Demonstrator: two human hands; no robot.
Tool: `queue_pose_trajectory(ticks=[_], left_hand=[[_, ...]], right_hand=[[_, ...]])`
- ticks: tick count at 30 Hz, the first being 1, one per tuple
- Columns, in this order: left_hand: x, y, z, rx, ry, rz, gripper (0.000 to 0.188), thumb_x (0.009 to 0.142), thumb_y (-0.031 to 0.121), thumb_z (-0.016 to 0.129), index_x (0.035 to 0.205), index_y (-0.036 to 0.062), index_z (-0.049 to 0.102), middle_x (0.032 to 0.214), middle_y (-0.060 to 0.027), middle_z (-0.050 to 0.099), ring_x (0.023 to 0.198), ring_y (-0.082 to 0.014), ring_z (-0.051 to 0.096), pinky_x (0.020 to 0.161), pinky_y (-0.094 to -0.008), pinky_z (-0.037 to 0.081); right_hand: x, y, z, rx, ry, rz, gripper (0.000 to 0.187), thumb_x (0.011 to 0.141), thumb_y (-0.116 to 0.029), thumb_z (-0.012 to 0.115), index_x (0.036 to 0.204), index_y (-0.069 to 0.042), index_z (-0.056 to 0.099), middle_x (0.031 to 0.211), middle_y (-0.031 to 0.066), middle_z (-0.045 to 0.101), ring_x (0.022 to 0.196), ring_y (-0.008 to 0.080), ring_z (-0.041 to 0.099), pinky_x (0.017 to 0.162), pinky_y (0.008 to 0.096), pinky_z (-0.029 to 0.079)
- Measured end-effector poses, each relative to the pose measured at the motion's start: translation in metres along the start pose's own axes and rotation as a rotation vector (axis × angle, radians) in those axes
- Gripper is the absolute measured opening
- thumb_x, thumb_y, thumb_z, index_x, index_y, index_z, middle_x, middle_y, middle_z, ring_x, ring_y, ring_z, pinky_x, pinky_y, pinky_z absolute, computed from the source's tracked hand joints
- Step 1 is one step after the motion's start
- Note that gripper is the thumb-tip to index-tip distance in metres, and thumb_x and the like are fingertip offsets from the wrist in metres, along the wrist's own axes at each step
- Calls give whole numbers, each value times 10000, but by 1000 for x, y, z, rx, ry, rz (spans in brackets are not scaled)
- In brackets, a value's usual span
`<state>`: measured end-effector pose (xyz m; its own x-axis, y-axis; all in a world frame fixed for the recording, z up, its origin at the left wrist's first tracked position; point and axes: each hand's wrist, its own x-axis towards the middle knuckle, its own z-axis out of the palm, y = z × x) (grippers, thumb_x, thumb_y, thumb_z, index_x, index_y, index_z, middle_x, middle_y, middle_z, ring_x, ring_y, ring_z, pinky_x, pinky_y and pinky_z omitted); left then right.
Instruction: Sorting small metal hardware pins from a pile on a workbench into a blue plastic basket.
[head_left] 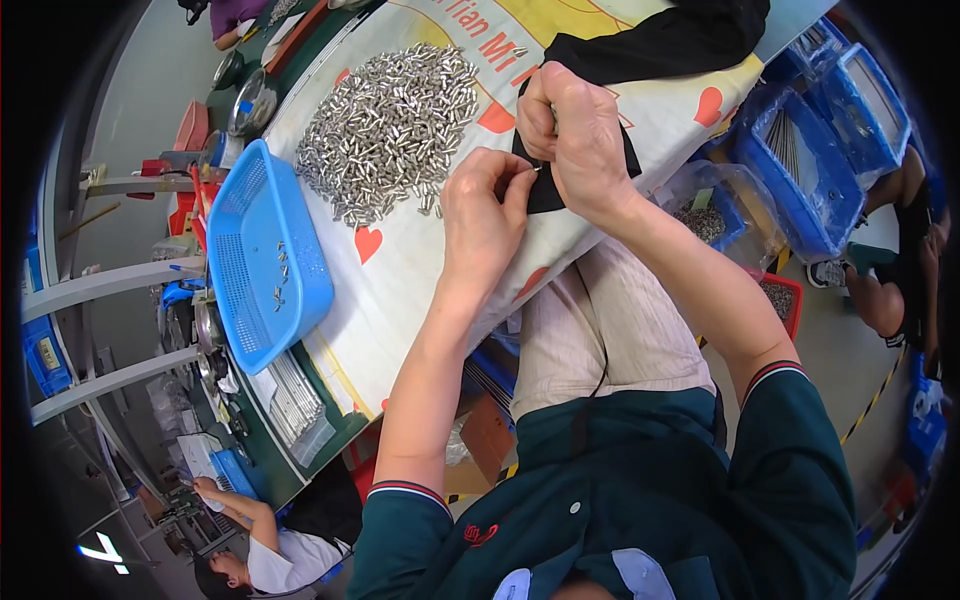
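Observation:
My left hand [484,205] is closed in a pinch, with a tiny shiny metal part [537,168] showing at its fingertips. Right beside it, my right hand [588,140] is curled into a fist, and whatever it grips is hidden by the fingers. Both hands are over a black cloth [625,158] near the table's edge. To their left, a large heap of small silvery metal pins [390,125] lies on a white cloth [390,270] printed with hearts. A blue plastic basket [315,270] at the left holds several of the same pins.
More black fabric [660,45] lies at the far side of the table. Blue crates [800,170] and a red bin [785,300] of small parts stand on the right. Metal rods [292,405] lie below the basket. Other people are at the lower left, upper left and right.

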<state>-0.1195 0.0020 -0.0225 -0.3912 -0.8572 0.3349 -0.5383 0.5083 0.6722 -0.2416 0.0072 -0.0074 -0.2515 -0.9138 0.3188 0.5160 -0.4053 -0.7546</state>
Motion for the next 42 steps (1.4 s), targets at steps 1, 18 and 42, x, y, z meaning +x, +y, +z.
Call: queue_pose_trajectory(ticks=[1, 18, 42], left_hand=[[0, 1, 1, -39, 19, -12, 53, 721, -6, 657, 730, -31, 612, 695, -129, 593, 566, -235, 582, 546, -328, 461], [-5, 6, -63, -943, -34, -364, 93, 837, 31, 607, 923, 7, 581, 837, -78, 637, 740, -110, 589, 673, -239, 460], [-25, -64, -96, -397, 78, -364, 112, 794, 58, 648, 881, -12, 639, 738, -21, 638, 645, -65, 574, 604, -209, 473]], right_hand=[[1, -3, -1, 1, 0, -5, 411, 936, -276, 396, 587, -62, 369, 535, -24, 362, 489, 53, 301, 439, 225, 258], [75, 16, -40, -1467, -399, -791, 141, 846, -179, 487, 852, -58, 559, 827, 78, 509, 845, 244, 517, 717, 366, 380], [17, 32, 22, -1475, -667, -247, 66, 693, -77, 585, 698, -16, 608, 730, 133, 609, 723, 315, 607, 644, 418, 480]])
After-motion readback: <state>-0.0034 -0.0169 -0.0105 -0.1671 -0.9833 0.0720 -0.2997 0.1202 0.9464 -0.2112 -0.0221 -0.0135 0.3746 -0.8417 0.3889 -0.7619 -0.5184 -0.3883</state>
